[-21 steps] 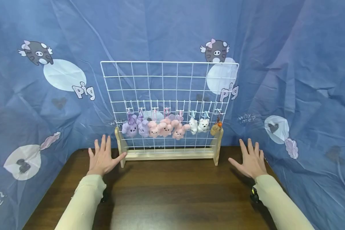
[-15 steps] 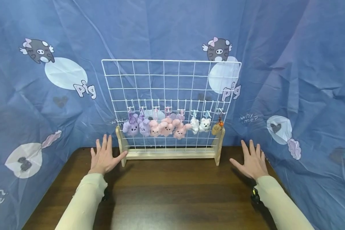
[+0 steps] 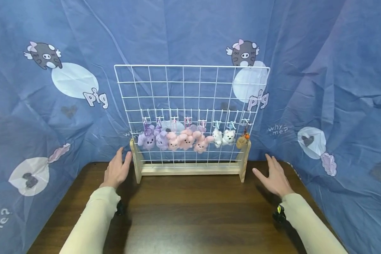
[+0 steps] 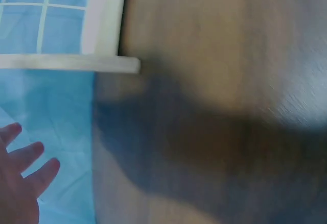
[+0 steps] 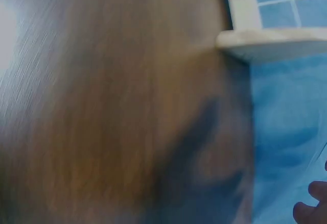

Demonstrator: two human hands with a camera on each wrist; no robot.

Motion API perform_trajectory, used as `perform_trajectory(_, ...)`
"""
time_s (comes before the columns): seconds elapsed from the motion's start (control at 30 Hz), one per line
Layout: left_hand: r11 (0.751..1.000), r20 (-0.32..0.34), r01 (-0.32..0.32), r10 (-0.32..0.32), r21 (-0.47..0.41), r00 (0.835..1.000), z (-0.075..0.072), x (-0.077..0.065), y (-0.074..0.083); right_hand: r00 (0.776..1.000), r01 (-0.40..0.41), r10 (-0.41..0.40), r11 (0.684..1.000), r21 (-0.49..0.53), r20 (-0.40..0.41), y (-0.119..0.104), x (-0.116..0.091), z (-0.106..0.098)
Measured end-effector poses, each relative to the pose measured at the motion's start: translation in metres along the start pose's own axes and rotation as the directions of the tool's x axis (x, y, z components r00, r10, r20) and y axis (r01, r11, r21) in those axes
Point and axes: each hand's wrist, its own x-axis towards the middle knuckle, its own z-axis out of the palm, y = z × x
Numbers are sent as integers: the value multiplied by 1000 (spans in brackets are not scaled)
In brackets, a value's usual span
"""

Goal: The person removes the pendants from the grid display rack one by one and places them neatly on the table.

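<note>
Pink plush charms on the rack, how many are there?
3, hanging in a row on the rack: left pink charm beside a purple charm, middle pink charm, right pink charm beside a white charm.

- The person's left sleeve [image 3: 92,218] is long, plain and pale cream-yellow, its cloth softly creased near the wrist.
- The right sleeve [image 3: 308,222] matches it in colour and cut, with a smooth surface along the forearm.
- Both sleeves end in plain cuffs of the same pale cloth.
- A small black device [image 3: 119,207] juts from the inner side of the left wrist, beside the cuff; its finer details are too small to tell.
- A similar black unit [image 3: 278,216] sits at the right wrist, bearing a bright yellow-green spot [image 3: 279,209].
- The left hand [image 3: 115,171] and right hand [image 3: 274,178] are bare, with rounded fingertips.
</note>
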Motion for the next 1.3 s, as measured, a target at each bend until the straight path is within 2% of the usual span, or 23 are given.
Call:
perform_trajectory(0.1,995,-57,-1,-5,-103,998,-3,5,7,1000,21,-21,998,53,5,-11,5,-2)
perform_trajectory(0.2,978,-81,10,-28,-211,996,-4,10,17,999,44,-44,995,90,-9,-22,9,-4)
perform_trajectory(0.37,938,-62,53,-79,-343,995,-9,18,34,993,88,-71,980,177,-99,-46,13,-10)
perform_trajectory(0.53,909,-46,46,-71,-414,996,-11,27,47,967,158,-74,924,347,-242,-69,19,-19)
perform_trajectory(0.67,893,-39,27,-50,-449,998,-10,32,52,948,202,-64,877,436,-311,-84,24,-29)
perform_trajectory(0.9,853,-53,-13,-17,-521,998,-7,32,52,956,234,-100,827,510,-277,-105,34,-42)
perform_trajectory(1.1,835,-47,1,-32,-550,998,-8,30,53,962,235,-100,778,583,-253,-117,38,-47)
perform_trajectory(1.3,823,-47,5,-39,-568,998,-7,29,54,962,246,-113,752,612,-248,-124,41,-49)
